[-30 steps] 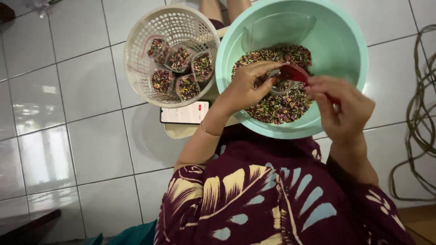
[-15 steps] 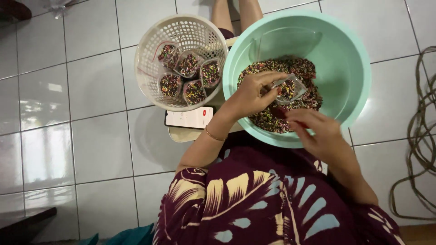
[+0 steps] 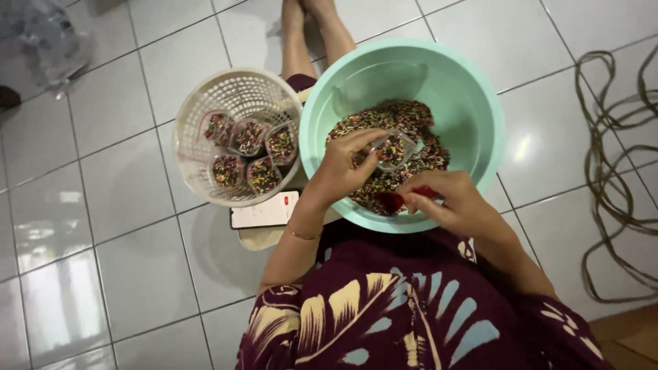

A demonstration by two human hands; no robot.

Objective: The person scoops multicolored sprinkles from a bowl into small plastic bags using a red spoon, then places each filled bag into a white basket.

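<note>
One head view only. In it the left hand (image 3: 343,168) holds a small clear plastic cup (image 3: 394,147) over the mint-green bowl (image 3: 473,96), fingers curled round its rim, the cup partly filled with the dark multicoloured sprinkle mix (image 3: 404,116). The right hand (image 3: 452,202) is closed in a pinch on a small red scoop (image 3: 394,201), which now sits low at the near edge of the heap, just below the cup. A second ago the scoop was up at the cup's mouth beside the left fingers; half a second ago the right hand was drawing away toward the body. So the scoop has come off the cup and gone back down to the mix, which I read as one pour done and the filling of this cup not finished.

Counts: one bowl, one scoop, one cup in hand. Left of the left hand stands one white lattice basket (image 3: 199,130) with five filled cups (image 3: 250,137) inside, packed together. Near the left wrist, one white phone (image 3: 264,211) lies flat on a pale board (image 3: 257,238), just beside the basket. Far right of the right hand, one coil of rope (image 3: 617,171) lies on the tiled floor (image 3: 103,205). A clear plastic bag (image 3: 41,34) lies well off to the upper left.
</note>
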